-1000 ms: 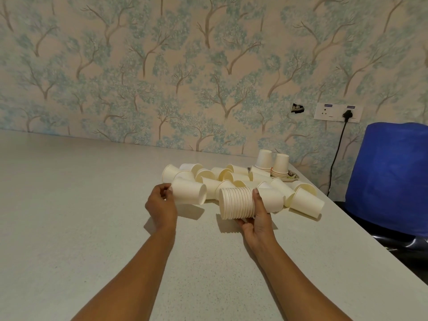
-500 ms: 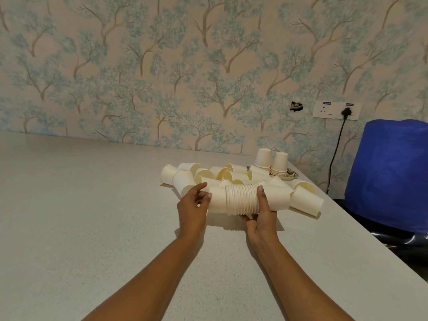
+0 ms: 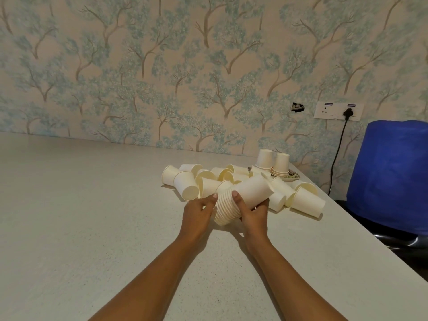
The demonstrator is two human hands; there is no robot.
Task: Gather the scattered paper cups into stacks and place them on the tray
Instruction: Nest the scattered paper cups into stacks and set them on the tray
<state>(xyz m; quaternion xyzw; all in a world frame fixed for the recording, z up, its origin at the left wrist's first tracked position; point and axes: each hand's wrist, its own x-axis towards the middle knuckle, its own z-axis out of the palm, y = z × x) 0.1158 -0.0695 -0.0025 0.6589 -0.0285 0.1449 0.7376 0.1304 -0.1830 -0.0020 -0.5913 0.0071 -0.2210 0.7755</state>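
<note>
1. You hold the nested stack of white paper cups (image 3: pixel 240 200) between both hands, just on your side of the heap of loose white paper cups (image 3: pixel 208 179), which serves as the landmark here.
2. Your left hand (image 3: pixel 196 212) is closed around the ribbed rim end of the stack; your right hand (image 3: pixel 252 212) is wrapped under its middle, thumb on top. Neither hand is spread free.
3. The stack's long axis tilts: rims low and towards you on the left, closed end raised and pointing over the heap to the right.
4. The small patterned tray (image 3: pixel 292 177) sits beyond the heap, to its right, already bearing two upturned stacks.
5. Judgement: your right hand is nearer the tray, so it should lead.
</note>
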